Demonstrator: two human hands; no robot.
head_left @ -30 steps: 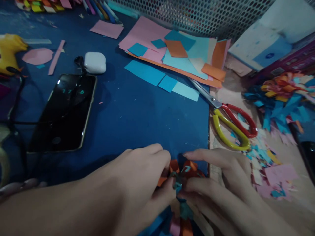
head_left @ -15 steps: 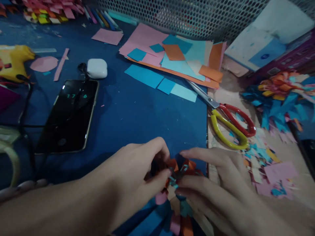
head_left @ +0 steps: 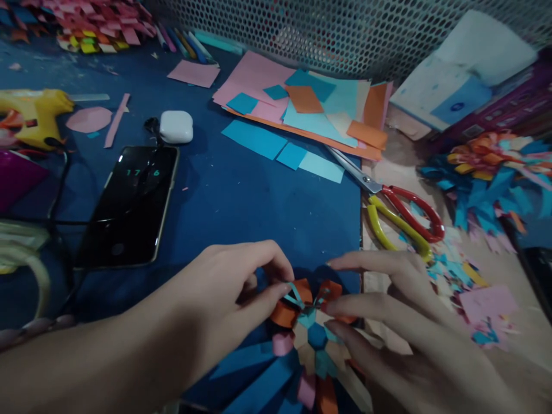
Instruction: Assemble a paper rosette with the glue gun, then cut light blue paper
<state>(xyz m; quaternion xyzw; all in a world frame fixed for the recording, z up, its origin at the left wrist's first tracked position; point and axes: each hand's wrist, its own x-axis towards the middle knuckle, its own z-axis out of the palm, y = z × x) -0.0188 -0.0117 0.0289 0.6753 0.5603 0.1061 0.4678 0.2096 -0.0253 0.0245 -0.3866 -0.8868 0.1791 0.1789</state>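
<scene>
A paper flower [head_left: 309,352] with a dark blue centre, pale and teal petals and curled orange and pink loops lies near the front of the blue table. My left hand [head_left: 241,284] reaches in from the left, thumb and index fingertip pinched on a thin light-blue paper strip [head_left: 294,295] at the flower's upper left. On the flower's right side is my right hand [head_left: 401,328], fingers spread. Its index finger points out above the orange loops, while the lower fingers are at the petals. Long blue paper strips [head_left: 254,379] extend from the flower toward the lower left.
Red-and-yellow-handled scissors [head_left: 399,215] lie right of centre, blades by stacked coloured paper [head_left: 259,77]. A phone [head_left: 129,213], a white earbud case [head_left: 176,127] and a yellow glue gun [head_left: 38,118] with a cable are at left. Paper scraps [head_left: 483,305] and a paper tassel [head_left: 487,178] lie right.
My fingers have spread apart over the flower, uncovering its centre and petals. My right hand has drawn slightly right. The light-blue strip now shows at my left fingertips.
</scene>
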